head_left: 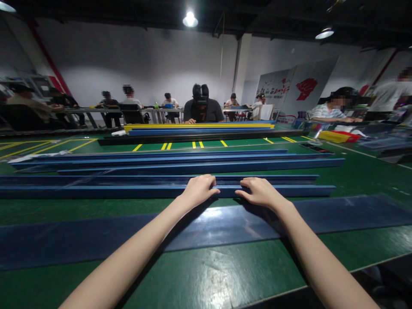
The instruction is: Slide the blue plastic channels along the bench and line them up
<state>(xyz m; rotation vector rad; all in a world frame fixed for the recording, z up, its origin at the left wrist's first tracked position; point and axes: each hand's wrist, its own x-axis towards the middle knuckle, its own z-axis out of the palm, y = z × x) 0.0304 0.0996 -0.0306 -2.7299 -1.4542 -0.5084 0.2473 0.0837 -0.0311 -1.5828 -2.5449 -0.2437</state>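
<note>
A long blue plastic strip with a raised front edge (128,192) lies across the green table. My left hand (198,189) and my right hand (260,191) grip it near its middle, a short gap apart. Both thumbs press on its near face, while the fingers curl over the top and are partly hidden. Just behind it runs another blue edge (277,179); I cannot tell whether this belongs to the same piece. Closer to me, beneath my forearms, a wide, flat, see-through bluish plastic sheet (222,225) stretches over the table.
Several more blue strips (225,164) lie parallel farther back. Beyond are a black strip (199,138) and a yellow strip (199,126). A dark phone-like object (315,148) rests at the right. Opposite me sits a person (203,105); other people work around.
</note>
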